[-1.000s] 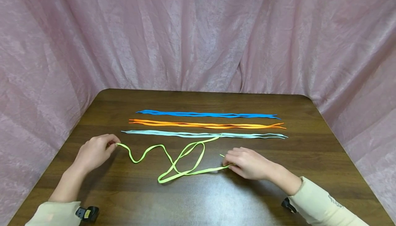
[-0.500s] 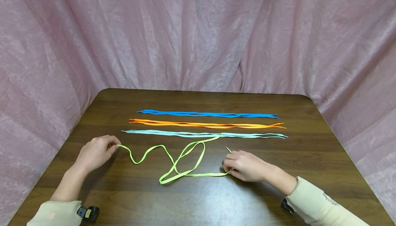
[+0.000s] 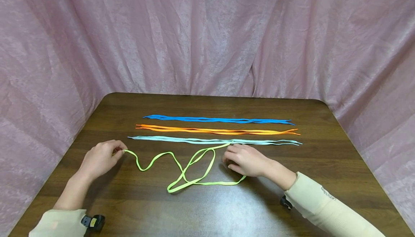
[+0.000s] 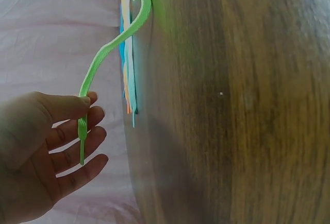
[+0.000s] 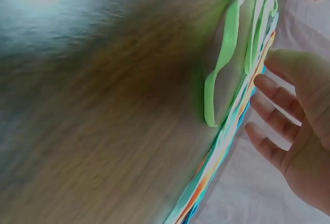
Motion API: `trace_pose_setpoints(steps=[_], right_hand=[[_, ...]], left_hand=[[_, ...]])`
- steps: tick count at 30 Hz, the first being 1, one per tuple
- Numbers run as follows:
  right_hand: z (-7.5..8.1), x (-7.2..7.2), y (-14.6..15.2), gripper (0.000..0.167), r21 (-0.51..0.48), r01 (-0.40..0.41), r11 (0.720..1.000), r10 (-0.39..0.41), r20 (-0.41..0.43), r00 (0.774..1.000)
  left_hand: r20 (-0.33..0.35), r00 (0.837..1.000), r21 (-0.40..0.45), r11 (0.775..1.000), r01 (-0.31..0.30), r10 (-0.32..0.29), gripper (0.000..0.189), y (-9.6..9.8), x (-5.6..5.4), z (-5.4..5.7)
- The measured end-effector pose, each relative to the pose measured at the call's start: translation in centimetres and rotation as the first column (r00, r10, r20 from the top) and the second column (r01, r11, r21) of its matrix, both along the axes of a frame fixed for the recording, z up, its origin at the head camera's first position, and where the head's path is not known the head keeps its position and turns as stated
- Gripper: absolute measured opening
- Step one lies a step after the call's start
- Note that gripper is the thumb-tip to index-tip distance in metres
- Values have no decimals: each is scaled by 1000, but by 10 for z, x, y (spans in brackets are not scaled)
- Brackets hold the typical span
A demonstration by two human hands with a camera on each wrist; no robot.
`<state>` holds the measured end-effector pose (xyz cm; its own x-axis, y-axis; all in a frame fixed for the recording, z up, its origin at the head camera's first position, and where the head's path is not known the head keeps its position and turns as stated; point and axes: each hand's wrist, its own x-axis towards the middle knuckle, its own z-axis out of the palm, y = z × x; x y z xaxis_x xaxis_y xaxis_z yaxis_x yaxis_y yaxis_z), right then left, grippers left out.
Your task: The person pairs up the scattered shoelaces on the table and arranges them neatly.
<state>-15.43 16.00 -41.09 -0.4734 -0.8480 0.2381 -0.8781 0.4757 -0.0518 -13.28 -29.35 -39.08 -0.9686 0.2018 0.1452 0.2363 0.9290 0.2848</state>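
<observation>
A yellow-green shoelace (image 3: 184,174) lies in loops and curves across the middle of the table. At the left, my left hand (image 3: 102,159) pinches one end of it; in the left wrist view the lace's narrow tip (image 4: 82,152) hangs below thumb and forefinger. My right hand (image 3: 244,160), its fingers loosely bent and holding nothing, hovers just in front of the pale blue laces (image 3: 181,140), beside the fold of the green lace that reaches them. In the right wrist view another stretch of green lace (image 5: 227,44) ends on the tabletop, apart from the fingers.
Orange laces (image 3: 210,131) and blue laces (image 3: 210,119) lie straight in rows behind the pale blue ones. The brown wooden table (image 3: 136,103) has rounded back corners. A pink curtain (image 3: 207,39) hangs behind it and at both sides.
My right hand has let go of the green lace's right part and moved left and away from me, toward the pale blue laces. My left hand has stayed in place.
</observation>
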Motion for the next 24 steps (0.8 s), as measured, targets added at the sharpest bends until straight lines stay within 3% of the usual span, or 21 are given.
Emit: trace_pose_setpoints(steps=[7,15,24], right_hand=[[-2,-16,-15,21,32,94,995,-94,22,995],[-6,-23,-36,26,64,165,984,-167,28,986],[-12,-29,-48,19,92,237,967,-240,30,970]], left_hand=[[-1,1000,1,1000,-2,2,9,0,0,-3],[-13,1000,3,1000,5,-5,9,1,0,-5],[-19,1000,2,1000,9,-9,8,2,-1,-6]])
